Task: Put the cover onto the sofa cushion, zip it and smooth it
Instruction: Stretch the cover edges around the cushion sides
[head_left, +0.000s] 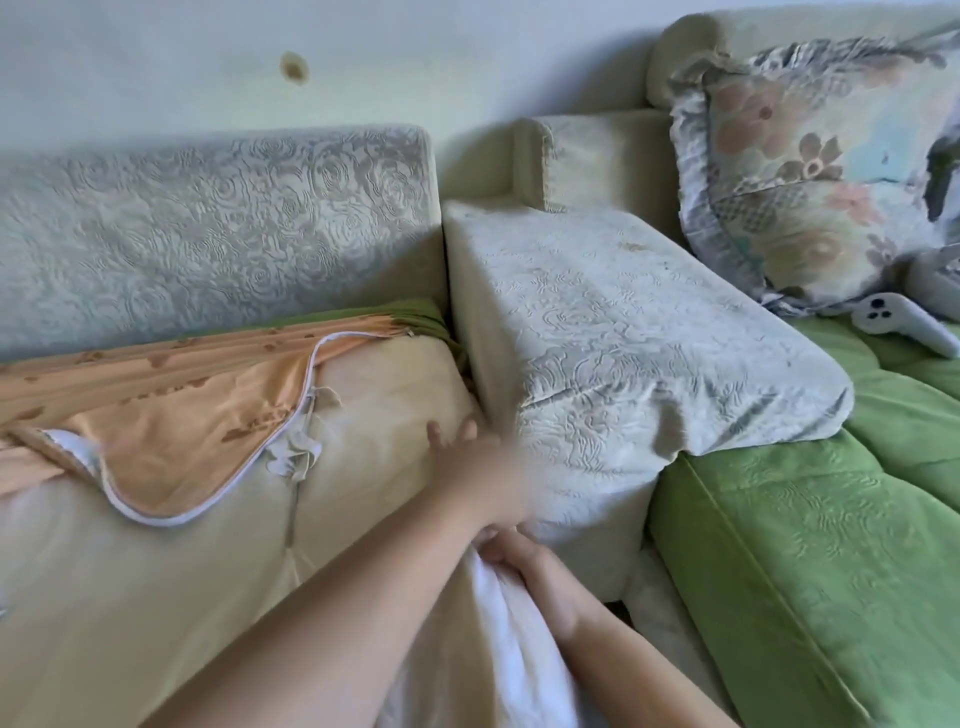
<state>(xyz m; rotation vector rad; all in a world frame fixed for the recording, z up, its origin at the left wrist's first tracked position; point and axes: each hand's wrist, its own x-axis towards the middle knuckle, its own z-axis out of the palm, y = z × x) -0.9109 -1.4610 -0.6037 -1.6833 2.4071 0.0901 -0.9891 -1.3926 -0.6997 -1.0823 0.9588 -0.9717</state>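
A big cream sofa cushion (171, 561) lies across the left seat. An orange satin cover (171, 431) with a white zip edge is folded back over its far left part, leaving the right end bare. My left hand (470, 457), blurred, reaches over the cushion's right end, its fingers spread against the cushion beside the armrest. My right hand (524, 564) sits lower, at the cushion's near right corner. Its fingers are curled round a bunch of white fabric (498, 639) that hangs down there. I cannot tell whether this fabric belongs to the cover.
A grey-white patterned armrest block (623, 338) stands tight against the cushion's right end. A patterned backrest (208, 228) runs behind. To the right is a green seat (805, 519) with a floral frilled pillow (815, 171) and a white controller (904, 322).
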